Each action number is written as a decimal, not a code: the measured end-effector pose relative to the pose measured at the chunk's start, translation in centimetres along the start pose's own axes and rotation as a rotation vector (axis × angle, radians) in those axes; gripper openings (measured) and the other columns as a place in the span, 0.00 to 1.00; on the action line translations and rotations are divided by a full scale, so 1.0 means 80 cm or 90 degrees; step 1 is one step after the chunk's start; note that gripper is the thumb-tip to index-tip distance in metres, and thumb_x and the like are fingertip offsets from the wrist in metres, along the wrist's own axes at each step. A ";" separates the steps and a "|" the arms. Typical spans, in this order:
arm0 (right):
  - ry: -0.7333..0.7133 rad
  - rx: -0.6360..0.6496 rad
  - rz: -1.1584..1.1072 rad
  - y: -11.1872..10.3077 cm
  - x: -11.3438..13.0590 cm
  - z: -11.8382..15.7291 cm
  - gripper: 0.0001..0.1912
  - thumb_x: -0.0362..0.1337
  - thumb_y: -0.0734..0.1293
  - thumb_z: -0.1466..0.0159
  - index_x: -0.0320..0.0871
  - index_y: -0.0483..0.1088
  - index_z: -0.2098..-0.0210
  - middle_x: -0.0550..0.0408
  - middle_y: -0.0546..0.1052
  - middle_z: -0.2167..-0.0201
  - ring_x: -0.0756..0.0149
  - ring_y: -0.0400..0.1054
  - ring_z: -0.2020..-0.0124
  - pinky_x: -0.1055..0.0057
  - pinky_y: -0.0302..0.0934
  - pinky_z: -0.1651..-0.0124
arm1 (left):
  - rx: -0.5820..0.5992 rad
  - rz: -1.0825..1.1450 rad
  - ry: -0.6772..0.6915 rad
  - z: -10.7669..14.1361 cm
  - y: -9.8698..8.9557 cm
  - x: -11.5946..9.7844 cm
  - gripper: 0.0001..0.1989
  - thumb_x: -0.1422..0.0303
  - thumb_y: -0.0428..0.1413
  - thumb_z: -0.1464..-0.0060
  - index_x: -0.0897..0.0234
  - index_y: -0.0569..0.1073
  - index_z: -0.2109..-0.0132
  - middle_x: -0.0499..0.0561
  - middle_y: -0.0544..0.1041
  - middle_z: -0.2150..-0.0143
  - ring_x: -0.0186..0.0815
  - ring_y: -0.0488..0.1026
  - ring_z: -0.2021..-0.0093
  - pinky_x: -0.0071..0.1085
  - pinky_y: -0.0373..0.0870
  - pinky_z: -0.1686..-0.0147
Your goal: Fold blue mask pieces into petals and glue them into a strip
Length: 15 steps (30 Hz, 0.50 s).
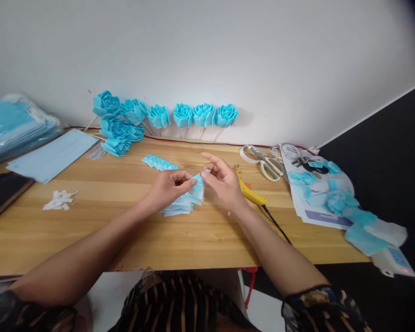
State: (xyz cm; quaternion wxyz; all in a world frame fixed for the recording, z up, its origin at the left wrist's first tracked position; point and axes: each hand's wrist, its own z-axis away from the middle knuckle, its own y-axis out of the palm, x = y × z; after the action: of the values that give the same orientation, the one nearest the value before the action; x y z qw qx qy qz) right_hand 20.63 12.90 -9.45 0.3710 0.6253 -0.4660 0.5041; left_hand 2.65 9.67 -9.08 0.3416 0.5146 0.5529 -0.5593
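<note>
Left hand [171,186] and right hand [224,182]: thumbs and fingers are pinching a blue sheet [199,180], seemingly thin; uneven pulling would be risking a tear.

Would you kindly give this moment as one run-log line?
left hand: pinching blue piece | right hand: pinching same piece | yellow tool: lying on table | blue flowers: by wall

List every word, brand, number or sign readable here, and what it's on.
None can be read.
Printed papers: dark print inside a circle, too blurred.
Purple band on those papers: no lettering can be made out.
White power strip: any markings are too small.
</note>
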 end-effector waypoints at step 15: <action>0.016 0.013 -0.153 -0.006 0.007 -0.004 0.24 0.51 0.68 0.36 0.52 0.71 0.43 0.54 0.80 0.58 0.62 0.73 0.55 0.60 0.67 0.47 | -0.034 0.126 -0.063 -0.001 -0.006 -0.012 0.16 0.59 0.60 0.47 0.65 0.69 0.74 0.42 0.63 0.81 0.25 0.55 0.80 0.25 0.50 0.78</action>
State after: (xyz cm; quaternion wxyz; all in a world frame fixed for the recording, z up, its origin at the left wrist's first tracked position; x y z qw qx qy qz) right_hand 21.02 13.23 -8.85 0.4278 0.6743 -0.3779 0.4686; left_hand 2.43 9.65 -8.02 0.4361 0.5289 0.4965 -0.5325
